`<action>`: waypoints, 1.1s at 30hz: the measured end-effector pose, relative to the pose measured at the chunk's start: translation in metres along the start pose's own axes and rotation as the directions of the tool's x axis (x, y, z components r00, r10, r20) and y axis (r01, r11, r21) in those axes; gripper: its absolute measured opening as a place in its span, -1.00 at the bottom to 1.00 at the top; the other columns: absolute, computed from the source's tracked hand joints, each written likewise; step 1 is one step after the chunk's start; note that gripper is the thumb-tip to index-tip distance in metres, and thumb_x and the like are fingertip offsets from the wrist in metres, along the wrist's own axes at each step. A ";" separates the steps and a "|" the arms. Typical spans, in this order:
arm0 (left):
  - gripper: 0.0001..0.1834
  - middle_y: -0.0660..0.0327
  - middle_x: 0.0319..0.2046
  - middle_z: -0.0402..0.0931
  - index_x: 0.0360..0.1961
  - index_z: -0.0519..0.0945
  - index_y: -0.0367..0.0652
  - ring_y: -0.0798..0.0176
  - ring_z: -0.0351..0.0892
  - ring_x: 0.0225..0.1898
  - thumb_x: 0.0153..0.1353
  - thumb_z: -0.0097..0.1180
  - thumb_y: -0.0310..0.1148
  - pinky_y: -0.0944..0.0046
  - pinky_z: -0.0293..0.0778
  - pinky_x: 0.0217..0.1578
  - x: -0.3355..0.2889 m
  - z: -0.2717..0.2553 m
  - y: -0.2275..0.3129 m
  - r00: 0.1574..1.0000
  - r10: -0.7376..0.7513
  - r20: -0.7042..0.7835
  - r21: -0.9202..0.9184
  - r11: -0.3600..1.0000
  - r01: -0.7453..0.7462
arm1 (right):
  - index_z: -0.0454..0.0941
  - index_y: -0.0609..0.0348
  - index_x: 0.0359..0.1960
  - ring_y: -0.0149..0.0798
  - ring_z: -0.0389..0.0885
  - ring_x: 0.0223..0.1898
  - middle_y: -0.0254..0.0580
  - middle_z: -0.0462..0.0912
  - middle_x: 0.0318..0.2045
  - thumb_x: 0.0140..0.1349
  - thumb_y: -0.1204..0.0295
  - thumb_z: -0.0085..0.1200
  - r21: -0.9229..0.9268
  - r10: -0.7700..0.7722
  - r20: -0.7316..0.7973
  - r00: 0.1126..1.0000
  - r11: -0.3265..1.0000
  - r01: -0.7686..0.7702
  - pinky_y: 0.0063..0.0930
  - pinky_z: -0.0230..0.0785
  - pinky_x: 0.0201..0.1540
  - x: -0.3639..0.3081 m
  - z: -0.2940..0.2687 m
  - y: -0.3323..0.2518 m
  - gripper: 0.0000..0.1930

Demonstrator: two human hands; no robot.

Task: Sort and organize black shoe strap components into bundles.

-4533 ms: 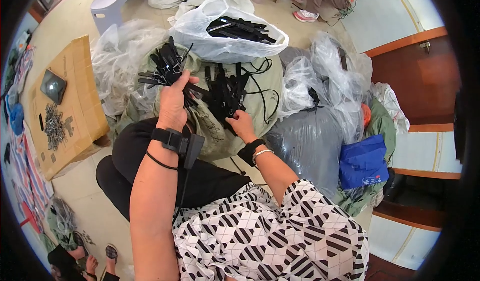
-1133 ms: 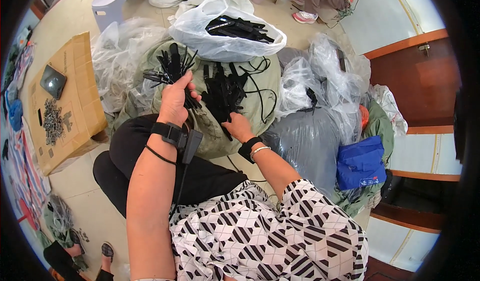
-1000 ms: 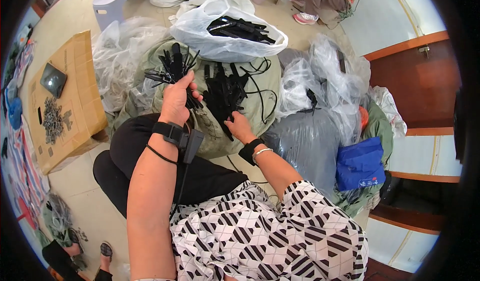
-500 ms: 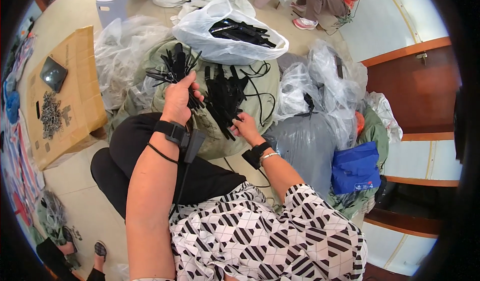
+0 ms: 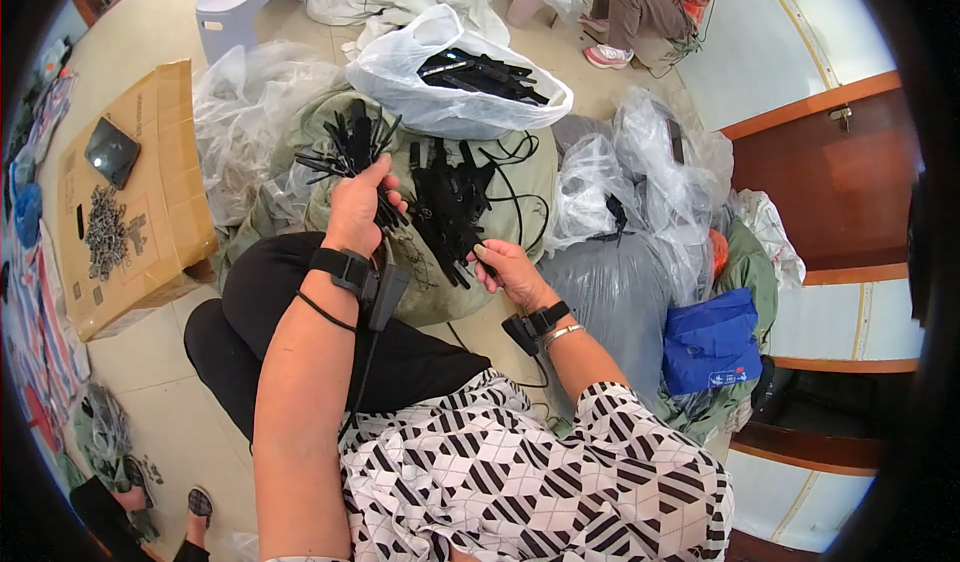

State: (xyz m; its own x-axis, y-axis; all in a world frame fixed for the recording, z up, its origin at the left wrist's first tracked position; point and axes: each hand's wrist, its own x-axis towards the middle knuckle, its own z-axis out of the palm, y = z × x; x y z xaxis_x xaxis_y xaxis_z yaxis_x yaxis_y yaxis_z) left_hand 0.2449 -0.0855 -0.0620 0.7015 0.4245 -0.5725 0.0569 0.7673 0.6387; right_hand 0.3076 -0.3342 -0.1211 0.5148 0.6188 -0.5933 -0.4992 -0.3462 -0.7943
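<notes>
My left hand (image 5: 362,207) is closed round a bundle of thin black straps (image 5: 350,147), whose ends fan out above the fist. On the rounded green sack (image 5: 440,307) in front of my knees lies a loose pile of black straps (image 5: 447,187). At its near right edge my right hand (image 5: 512,270) pinches the end of one black strap between thumb and fingers. The far part of that strap runs in among the pile, so I cannot make out its full length. Both wrists wear black bands with small boxes.
Behind the pile, a white plastic bag (image 5: 390,67) holds more black strips. Clear plastic bags (image 5: 600,182) and a blue bag (image 5: 710,337) stand to the right. At left, a cardboard box (image 5: 150,212) bears small metal pieces (image 5: 105,232). Another person (image 5: 645,12) sits at the far right.
My right hand has moved right and slightly toward me, with its fingers still pinching at the pile's near edge. The left hand keeps its bundle in nearly the same place.
</notes>
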 end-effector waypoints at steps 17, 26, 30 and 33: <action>-0.59 0.34 -0.60 0.37 -0.38 0.54 -0.21 0.34 0.40 -0.50 0.02 0.25 -0.04 0.30 0.34 -0.48 0.001 -0.008 -0.005 0.989 -0.077 0.130 0.148 0.987 0.057 | 0.42 0.26 -0.16 -0.07 0.56 -0.49 -0.07 0.52 -0.48 0.04 0.55 -0.05 -0.885 -0.830 0.074 0.553 0.201 0.420 -0.34 0.40 -0.52 0.025 0.118 -0.092 -0.72; -0.72 0.26 -0.39 0.49 -0.34 0.53 -0.17 0.30 0.44 -0.32 0.15 0.12 -0.15 0.28 0.40 -0.26 0.011 -0.012 -0.005 0.991 -0.006 0.131 -0.067 0.998 0.015 | 0.34 0.30 -0.08 -0.02 0.53 -0.28 0.03 0.43 -0.17 0.00 0.55 -0.07 -0.878 -0.777 0.268 0.570 0.046 0.476 -0.28 0.44 -0.35 0.028 0.132 -0.097 -0.64; -0.72 0.26 -0.34 0.47 -0.31 0.52 -0.22 0.32 0.42 -0.26 0.16 0.11 -0.18 0.28 0.37 -0.20 0.012 -0.017 -0.003 0.992 0.114 -0.057 -0.125 0.985 -0.120 | 0.41 0.30 -0.17 0.06 0.50 -0.25 0.00 0.53 -0.29 0.08 0.47 -0.09 -0.791 -0.821 0.220 0.526 0.165 0.589 -0.22 0.37 -0.20 0.034 0.140 -0.101 -0.73; -0.71 0.34 -0.37 0.45 -0.34 0.53 -0.16 0.41 0.41 -0.30 0.17 0.09 -0.13 0.38 0.34 -0.24 0.007 -0.012 0.000 0.982 0.188 0.036 -0.142 0.973 -0.181 | 0.44 0.29 -0.19 0.07 0.51 -0.26 0.08 0.56 -0.33 0.19 0.34 -0.13 -0.267 -0.706 -0.016 0.708 0.685 0.677 -0.24 0.36 -0.21 0.043 0.149 -0.107 -0.73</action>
State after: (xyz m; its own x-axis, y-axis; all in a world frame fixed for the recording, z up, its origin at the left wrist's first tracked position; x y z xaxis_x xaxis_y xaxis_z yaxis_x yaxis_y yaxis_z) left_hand 0.2412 -0.0771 -0.0721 0.7250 0.5433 -0.4233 -0.1724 0.7382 0.6522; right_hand 0.2792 -0.1653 -0.0419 0.7282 0.6712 0.1385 0.1929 -0.0068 -0.9812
